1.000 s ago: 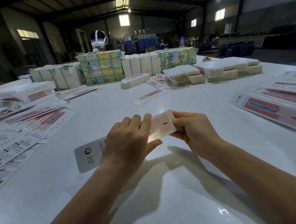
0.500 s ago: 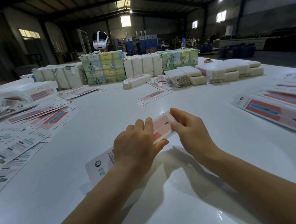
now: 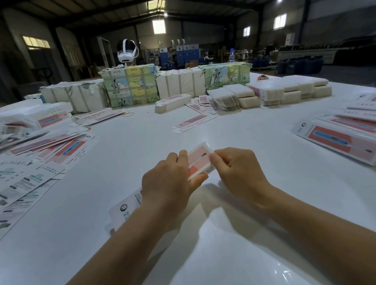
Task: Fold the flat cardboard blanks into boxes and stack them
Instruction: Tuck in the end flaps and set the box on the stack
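I hold one long white and pink cardboard box blank (image 3: pixel 198 161) just above the white table (image 3: pixel 212 262), near its middle. My left hand (image 3: pixel 170 185) grips the blank around its middle, fingers over the top and thumb underneath. My right hand (image 3: pixel 235 172) pinches the far pink end with curled fingers. The white printed end (image 3: pixel 125 209) of the blank sticks out below my left wrist. Folded boxes (image 3: pixel 345 141) lie stacked at the right edge of the table.
Flat blanks (image 3: pixel 40 155) are spread over the left side. A single blank (image 3: pixel 193 121) and a folded box (image 3: pixel 172 102) lie farther back. Wrapped bundles (image 3: pixel 130 86) and stacks of white blanks (image 3: pixel 289 91) line the far edge.
Both hands have drawn the blank a little nearer and to the right. My right hand has closed more tightly around the far end, and the blank's white end now points more toward me.
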Available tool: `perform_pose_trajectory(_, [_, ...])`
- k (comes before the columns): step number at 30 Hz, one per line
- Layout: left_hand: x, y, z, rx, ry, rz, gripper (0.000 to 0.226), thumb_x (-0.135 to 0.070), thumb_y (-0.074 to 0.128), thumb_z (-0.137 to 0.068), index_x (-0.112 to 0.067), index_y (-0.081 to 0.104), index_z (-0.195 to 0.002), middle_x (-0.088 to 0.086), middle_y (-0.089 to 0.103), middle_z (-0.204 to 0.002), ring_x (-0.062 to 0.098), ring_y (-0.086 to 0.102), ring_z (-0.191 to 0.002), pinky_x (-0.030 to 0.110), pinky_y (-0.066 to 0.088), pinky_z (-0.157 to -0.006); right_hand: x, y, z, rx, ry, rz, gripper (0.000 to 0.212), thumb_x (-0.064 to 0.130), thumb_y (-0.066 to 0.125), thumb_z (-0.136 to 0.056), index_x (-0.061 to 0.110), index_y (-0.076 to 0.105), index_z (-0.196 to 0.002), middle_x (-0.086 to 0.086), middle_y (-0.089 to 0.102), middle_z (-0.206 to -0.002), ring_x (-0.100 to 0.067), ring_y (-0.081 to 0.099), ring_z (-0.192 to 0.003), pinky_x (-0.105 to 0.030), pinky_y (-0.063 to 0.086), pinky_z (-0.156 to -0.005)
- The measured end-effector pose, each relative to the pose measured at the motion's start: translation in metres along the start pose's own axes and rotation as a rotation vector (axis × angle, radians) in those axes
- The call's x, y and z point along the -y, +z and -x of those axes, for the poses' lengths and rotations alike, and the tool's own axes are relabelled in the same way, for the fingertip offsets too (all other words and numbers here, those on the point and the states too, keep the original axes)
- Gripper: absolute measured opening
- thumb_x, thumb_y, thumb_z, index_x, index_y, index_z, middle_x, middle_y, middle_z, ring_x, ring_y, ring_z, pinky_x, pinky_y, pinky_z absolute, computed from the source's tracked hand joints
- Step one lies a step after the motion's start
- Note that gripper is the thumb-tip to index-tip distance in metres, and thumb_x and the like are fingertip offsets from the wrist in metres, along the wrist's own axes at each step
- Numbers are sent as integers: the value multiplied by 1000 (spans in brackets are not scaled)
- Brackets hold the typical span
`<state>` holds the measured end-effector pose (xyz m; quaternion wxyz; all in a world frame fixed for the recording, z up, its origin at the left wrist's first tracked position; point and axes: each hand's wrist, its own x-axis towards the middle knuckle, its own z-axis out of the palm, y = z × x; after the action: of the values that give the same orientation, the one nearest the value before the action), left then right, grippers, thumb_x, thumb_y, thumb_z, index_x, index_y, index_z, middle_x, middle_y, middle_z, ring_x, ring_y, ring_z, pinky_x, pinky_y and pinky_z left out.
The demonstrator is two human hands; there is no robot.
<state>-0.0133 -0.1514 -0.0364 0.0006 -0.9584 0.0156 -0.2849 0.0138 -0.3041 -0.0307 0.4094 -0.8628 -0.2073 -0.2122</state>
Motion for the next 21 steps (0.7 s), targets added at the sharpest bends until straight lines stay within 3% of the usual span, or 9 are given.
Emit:
perform_pose_trajectory(2, [1,1,-4,16,-19,7,64,-69,34,-86,-24,37,-132,-4,53,-113,20,56,-97,30,39,-63,1,4,-3,39,94,-116,31,14,46,-95,8,62,-69,-7,60,-64,-19,52,-62,-37,39,-61])
perform_pose_trajectory(5, [-1,2,-5,33,-12,-25,65,-69,34,-86,-24,36,-133,-5,52,-113,19,56,-99,29,33,-61,4,4,-6,54,177,-338,25,8,44,-90,1,67,-85,-24,64,-84,-43,56,-85,-53,49,-77])
perform_pose_trajectory(9, [-2,2,-4,27,16,-52,67,-69,33,-86,-23,35,-134,-4,53,-112,19,56,-97,29,36,-61,3,2,0,85,157,-338,29,12,45,-92,15,74,-89,-18,68,-84,-41,57,-88,-54,49,-82])
perform_pose_trajectory(13, [4,-3,-2,21,49,-56,70,-70,31,-85,-22,34,-136,-3,53,-114,18,57,-95,30,45,-65,2,-1,1,120,104,-281,30,14,45,-96,20,74,-98,-3,71,-87,-23,60,-82,-39,50,-78])
perform_pose_trajectory(15, [9,-6,-2,41,66,-45,71,-71,31,-84,-22,34,-136,-3,54,-116,18,57,-96,31,45,-67,0,-2,-3,137,45,-196,28,13,46,-96,14,68,-114,0,67,-114,-15,59,-101,-29,46,-88])
perform_pose_trajectory(17, [12,-8,-3,75,92,-38,69,-71,33,-84,-23,35,-134,-3,54,-114,19,57,-97,31,42,-65,-1,-6,-7,193,-3,-172,47,12,51,-95,13,44,-142,0,40,-147,-14,43,-129,-27,36,-108])
perform_pose_trajectory(18, [12,-9,-3,96,120,-33,67,-70,35,-84,-23,37,-131,-4,54,-112,19,57,-96,30,38,-63,-3,-8,-8,248,-60,-161,60,10,54,-93,15,30,-148,1,28,-154,-12,33,-136,-25,29,-113])
perform_pose_trajectory(21, [11,-10,-1,142,211,7,62,-69,43,-82,-24,41,-125,-5,55,-104,19,57,-94,29,35,-63,-8,-8,-6,409,-241,-81,76,5,63,-87,17,21,-149,1,20,-155,-3,21,-137,-4,18,-107])
